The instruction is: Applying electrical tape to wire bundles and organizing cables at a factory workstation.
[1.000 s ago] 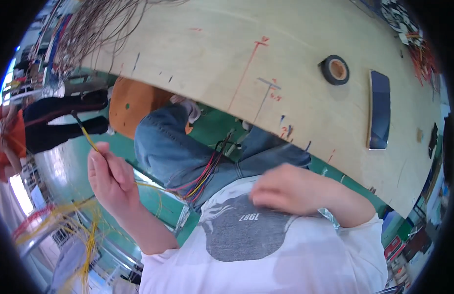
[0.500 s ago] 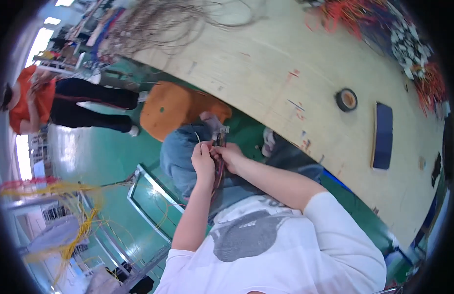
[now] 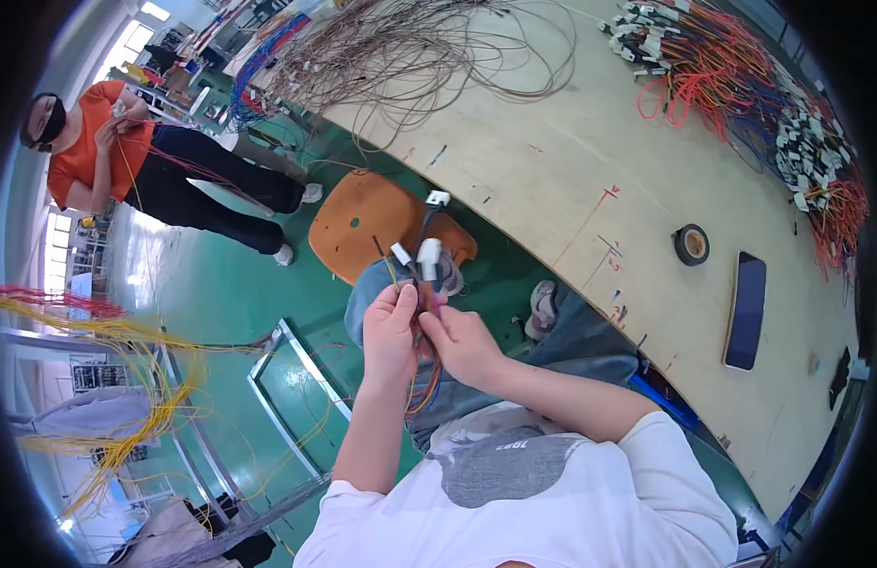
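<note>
1. At frame centre, the left hand (image 3: 389, 333) and right hand (image 3: 464, 343) both pinch a bundle of coloured wires (image 3: 421, 374), fingers closed round it.
2. The bundle runs upright, white connectors (image 3: 427, 256) pointing up-frame, loose ends hanging toward the lap.
3. A black tape roll (image 3: 691, 244) and dark phone (image 3: 746, 310) lie on the wooden table (image 3: 552, 161) at right.
4. An orange stool (image 3: 367, 222) stands just above the hands.

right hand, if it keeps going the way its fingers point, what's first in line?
The right hand points up-left into the wire bundle it pinches; past that, probably the left hand touching it. Depth unclear.
</note>
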`<state>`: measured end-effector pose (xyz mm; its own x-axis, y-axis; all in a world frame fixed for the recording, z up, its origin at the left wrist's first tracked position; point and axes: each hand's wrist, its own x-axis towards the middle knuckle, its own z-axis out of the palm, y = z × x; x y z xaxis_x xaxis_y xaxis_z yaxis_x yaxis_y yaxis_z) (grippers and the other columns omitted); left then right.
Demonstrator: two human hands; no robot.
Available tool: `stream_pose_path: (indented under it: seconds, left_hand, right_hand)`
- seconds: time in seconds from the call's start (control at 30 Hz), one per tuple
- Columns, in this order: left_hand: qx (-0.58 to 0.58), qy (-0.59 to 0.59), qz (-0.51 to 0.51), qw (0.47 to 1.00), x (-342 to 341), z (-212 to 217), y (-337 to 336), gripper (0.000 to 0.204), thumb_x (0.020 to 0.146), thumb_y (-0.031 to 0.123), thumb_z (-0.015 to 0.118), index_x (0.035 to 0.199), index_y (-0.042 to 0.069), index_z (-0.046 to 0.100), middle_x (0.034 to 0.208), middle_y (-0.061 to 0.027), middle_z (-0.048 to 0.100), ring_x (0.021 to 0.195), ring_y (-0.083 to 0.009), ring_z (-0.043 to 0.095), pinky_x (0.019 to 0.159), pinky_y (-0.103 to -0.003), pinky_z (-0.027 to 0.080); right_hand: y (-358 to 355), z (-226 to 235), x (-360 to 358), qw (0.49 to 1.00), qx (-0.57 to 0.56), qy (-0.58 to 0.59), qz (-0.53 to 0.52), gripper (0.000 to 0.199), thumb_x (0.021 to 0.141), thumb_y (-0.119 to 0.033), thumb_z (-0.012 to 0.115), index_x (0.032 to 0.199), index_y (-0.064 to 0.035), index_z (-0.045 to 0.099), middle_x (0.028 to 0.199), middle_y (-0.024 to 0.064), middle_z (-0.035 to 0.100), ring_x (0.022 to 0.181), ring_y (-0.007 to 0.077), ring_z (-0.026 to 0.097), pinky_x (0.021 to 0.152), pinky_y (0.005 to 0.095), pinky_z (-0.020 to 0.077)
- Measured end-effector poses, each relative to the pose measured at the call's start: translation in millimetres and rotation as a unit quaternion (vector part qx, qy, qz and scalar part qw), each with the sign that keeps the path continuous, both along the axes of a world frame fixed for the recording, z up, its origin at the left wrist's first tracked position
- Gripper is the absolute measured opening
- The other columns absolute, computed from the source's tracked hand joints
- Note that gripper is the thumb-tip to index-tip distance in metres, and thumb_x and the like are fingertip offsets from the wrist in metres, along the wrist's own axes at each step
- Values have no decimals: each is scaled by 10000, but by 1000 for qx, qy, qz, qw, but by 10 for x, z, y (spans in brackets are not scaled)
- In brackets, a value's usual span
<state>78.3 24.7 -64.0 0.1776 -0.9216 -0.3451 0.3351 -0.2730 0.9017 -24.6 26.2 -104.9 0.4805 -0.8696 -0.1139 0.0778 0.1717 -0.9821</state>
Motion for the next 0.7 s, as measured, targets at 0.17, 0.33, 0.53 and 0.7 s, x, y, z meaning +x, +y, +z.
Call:
stream_pose_path:
  seconds: [0.17, 0.33, 0.53, 0.7]
  left_hand:
    - [-27, -55, 18, 998, -63, -21, 64, 176, 915, 157, 391, 940, 5, 479, 914, -113, 597, 772, -138, 572, 711, -255, 458]
    - [-78, -204, -12, 976, -104, 19, 203, 176, 921, 149, 367, 970, 3, 455, 904, -78, 577, 785, -107, 556, 715, -235, 450]
    - [-39, -492, -116, 862, -322, 193, 253, 193, 906, 108, 370, 1010, -1, 490, 751, -71, 571, 624, -119, 534, 546, -251, 427]
    - [-58, -337, 40, 939, -4, 75, 188, 251, 930, 198, 351, 990, 1, 493, 844, -125, 602, 754, -187, 588, 685, -293, 482]
  right_hand:
    - [-70, 83, -52, 984, 7, -80, -160, 253, 904, -153, 403, 795, 25, 545, 626, 74, 581, 564, 125, 564, 527, 264, 455]
    - [-150, 181, -67, 974, 66, -147, -157, 251, 909, -140, 391, 786, 25, 535, 640, 53, 573, 573, 105, 556, 541, 240, 470]
    - [-160, 24, 3, 989, 17, -34, -145, 213, 882, -197, 443, 905, -3, 528, 676, 98, 579, 605, 144, 563, 556, 284, 443]
    - [-203, 140, -52, 991, -52, 51, -109, 293, 872, -244, 422, 841, 42, 484, 651, 222, 549, 653, 383, 561, 559, 434, 430]
